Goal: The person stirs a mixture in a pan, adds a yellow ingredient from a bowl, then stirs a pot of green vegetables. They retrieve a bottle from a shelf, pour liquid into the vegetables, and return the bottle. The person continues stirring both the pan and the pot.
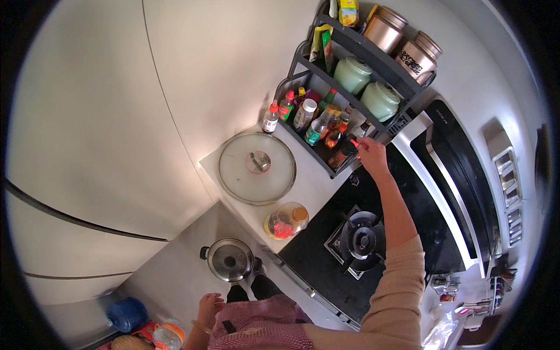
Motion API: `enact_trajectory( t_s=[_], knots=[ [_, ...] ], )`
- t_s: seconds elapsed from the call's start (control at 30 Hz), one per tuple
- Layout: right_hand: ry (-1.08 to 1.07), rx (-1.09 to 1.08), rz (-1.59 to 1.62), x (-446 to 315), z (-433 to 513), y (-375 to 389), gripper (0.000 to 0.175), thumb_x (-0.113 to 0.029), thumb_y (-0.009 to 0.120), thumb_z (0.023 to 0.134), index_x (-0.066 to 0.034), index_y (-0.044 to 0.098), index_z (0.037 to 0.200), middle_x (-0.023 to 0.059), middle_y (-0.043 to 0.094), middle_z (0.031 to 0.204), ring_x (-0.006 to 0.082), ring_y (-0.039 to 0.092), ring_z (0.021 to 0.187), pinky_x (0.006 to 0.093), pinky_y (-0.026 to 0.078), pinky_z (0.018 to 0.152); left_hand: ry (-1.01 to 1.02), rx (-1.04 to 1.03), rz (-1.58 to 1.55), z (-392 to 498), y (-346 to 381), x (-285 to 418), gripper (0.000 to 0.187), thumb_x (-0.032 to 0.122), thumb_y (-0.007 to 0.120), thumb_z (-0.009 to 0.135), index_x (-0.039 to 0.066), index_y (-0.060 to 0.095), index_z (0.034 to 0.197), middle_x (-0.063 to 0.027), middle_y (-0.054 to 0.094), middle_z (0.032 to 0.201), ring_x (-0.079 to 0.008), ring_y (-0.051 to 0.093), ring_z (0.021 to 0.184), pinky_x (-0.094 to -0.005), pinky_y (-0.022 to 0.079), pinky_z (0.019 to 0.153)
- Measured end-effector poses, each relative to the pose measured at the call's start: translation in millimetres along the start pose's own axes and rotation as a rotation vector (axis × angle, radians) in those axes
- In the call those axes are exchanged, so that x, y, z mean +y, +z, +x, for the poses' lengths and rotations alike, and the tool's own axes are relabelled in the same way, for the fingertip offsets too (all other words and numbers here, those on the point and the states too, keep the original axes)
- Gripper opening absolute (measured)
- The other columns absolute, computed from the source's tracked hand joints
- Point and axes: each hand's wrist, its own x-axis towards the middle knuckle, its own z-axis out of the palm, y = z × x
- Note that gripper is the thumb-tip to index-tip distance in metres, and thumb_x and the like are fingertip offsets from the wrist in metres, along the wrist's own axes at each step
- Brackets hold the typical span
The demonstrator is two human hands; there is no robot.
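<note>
My right hand (371, 156) reaches to the lower right end of a dark three-tier rack (306, 140), its fingers closed on a small red item whose kind I cannot tell. Just left of the fingers is a black-capped jar (342, 156) on the lowest shelf. Sauce and seasoning bottles (316, 131) stand crowded beside it. My left hand (211, 302) hangs low by the checked apron, fingers loosely bent, holding nothing. A glass pan lid (257, 168) lies on the white counter, with a small red-capped bottle (271, 118) behind it.
An oil jug (286, 221) stands at the counter's edge beside the black gas hob (306, 253) and its burner (363, 240). A lidded pot (230, 260) is on the floor by my feet. The range hood (446, 175) is at right, a blue water bottle (127, 315) at lower left.
</note>
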Motion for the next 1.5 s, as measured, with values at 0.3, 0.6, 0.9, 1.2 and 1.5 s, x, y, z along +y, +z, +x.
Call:
enact_trajectory(
  t_s=[0.3,0.6,0.9,1.2,1.5],
  knots=[
    [-0.179,-0.031,-0.353,2.4,48.3,55.3,0.028,-0.010,0.060,0.082,-0.0069,0.068,0.110,0.0187,0.065,0.103,0.0377,0.063,0.098,0.0445,0.053,0.086,0.059,-0.035,-0.132,22.4,27.0,16.2,0.026,0.025,0.054,0.097,0.002,0.059,0.109,-0.0102,0.065,0.085,-0.0198,0.065,0.072,-0.0320,0.053,0.066],
    [-0.165,-0.057,-0.006,-14.0,107.3,88.4,0.021,-0.016,0.059,0.087,-0.0070,0.072,0.101,0.0174,0.071,0.097,0.0358,0.068,0.090,0.0432,0.055,0.081,-0.047,0.062,-0.107,23.6,40.3,8.7,0.023,0.021,0.056,0.094,0.002,0.060,0.107,-0.0102,0.065,0.083,-0.0197,0.065,0.069,-0.0310,0.053,0.063],
    [-0.126,0.100,0.024,-35.8,175.3,121.5,0.021,-0.012,0.056,0.089,-0.0046,0.071,0.101,0.0167,0.071,0.101,0.0353,0.068,0.096,0.0431,0.054,0.086,-0.113,0.091,-0.143,40.9,32.8,2.0,0.025,0.019,0.053,0.095,-0.002,0.059,0.108,-0.0138,0.064,0.088,-0.0227,0.064,0.072,-0.0327,0.055,0.067],
    [-0.100,0.003,-0.368,-30.7,157.5,73.4,0.020,-0.011,0.057,0.084,-0.0042,0.069,0.100,0.0204,0.068,0.103,0.0391,0.065,0.099,0.0471,0.053,0.087,-0.071,0.026,-0.202,63.6,15.1,-33.4,0.029,0.023,0.051,0.097,-0.002,0.058,0.111,-0.0123,0.063,0.085,-0.0214,0.063,0.071,-0.0324,0.053,0.063],
    [-0.033,0.035,-0.346,27.4,149.3,91.1,0.040,-0.003,0.053,0.083,-0.0035,0.060,0.122,0.0274,0.062,0.119,0.0432,0.058,0.114,0.0486,0.046,0.100,-0.034,0.017,-0.168,58.8,25.7,-15.7,0.029,0.024,0.052,0.097,-0.002,0.059,0.109,-0.0128,0.064,0.086,-0.0218,0.065,0.074,-0.0334,0.055,0.067]
  ],
)
